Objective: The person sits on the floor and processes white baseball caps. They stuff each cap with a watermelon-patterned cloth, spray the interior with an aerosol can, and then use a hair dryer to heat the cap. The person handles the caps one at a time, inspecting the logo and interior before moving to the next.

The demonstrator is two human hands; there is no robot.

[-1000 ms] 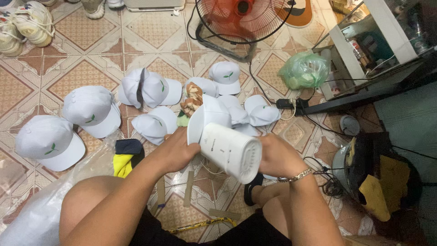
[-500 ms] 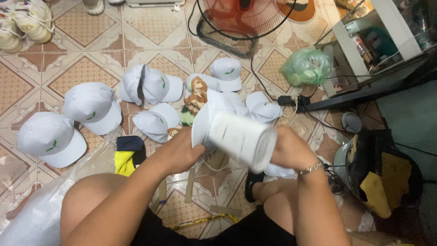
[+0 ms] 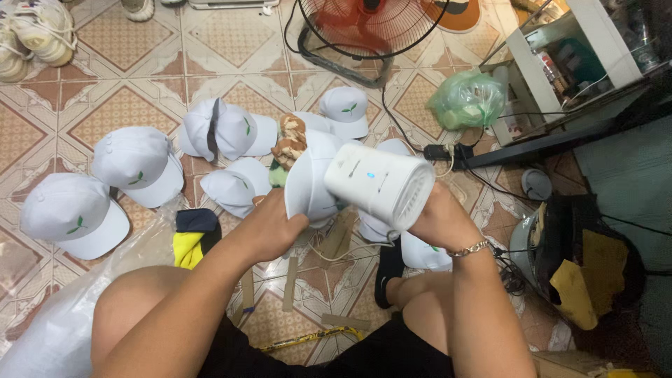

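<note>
My left hand [image 3: 269,227] grips the lower edge of a white cap [image 3: 311,178] held up in front of me. My right hand [image 3: 437,217] holds a white cylindrical handheld device [image 3: 378,183] with a small blue light, its front end pressed against the cap. A bracelet sits on my right wrist. A small brown toy figure [image 3: 289,142] lies on the floor just behind the cap. Several more white caps with a green leaf mark lie on the tiled floor, such as one [image 3: 73,215] at far left and one [image 3: 140,164] beside it.
A standing fan [image 3: 371,28] stands at the top centre, a green plastic bag [image 3: 467,99] to its right. A power strip [image 3: 441,150] with cables lies right of the caps. Clear plastic sheeting [image 3: 49,329] covers the lower left. Shoes [image 3: 28,38] sit top left; a black sandal [image 3: 388,269] lies near my leg.
I have lifted the cap and the white device higher and slightly rightward; the device is now tilted more level against the cap.
</note>
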